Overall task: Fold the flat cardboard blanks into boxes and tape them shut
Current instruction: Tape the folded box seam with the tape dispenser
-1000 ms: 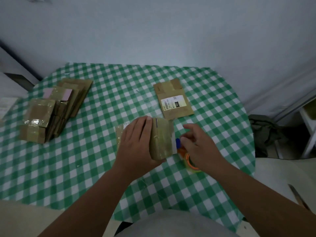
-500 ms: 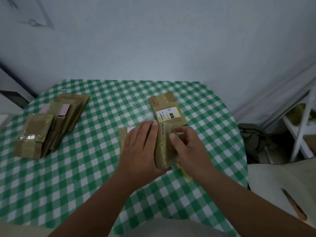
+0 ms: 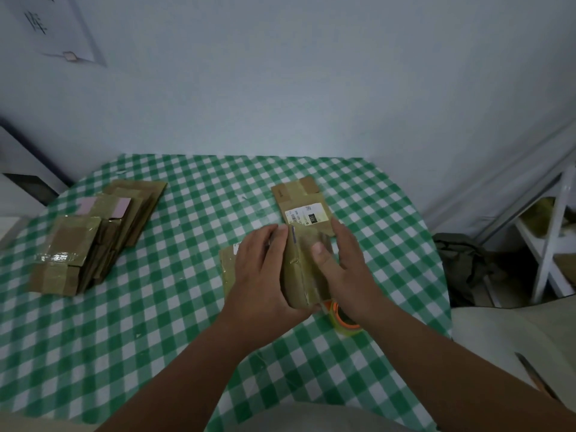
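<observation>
Box: I see the small taped cardboard box [image 3: 300, 269] held up between both hands, standing on edge just above the checked tablecloth [image 3: 156, 322].
Left hand: my left hand [image 3: 265, 275] wraps the box's left side, fingers laid along its top edge, thumb under the near end.
Right hand: the right hand [image 3: 346, 269] now grips the box's right face, thumb pressed flat on the front panel, fingers curled round the far side (half a second ago it only pinched the top corner; a second ago it was down at the tape).
Tape roll: the orange-cored roll [image 3: 343, 318] lies on the cloth just under my right wrist, touched by neither hand.
Flat blank: a labelled one [image 3: 300, 207] lies just beyond the fingertips.
Under the left hand: another flat piece [image 3: 227, 266], partly hidden.
Stack: finished and flat pieces [image 3: 93, 238], well left of the left hand.
</observation>
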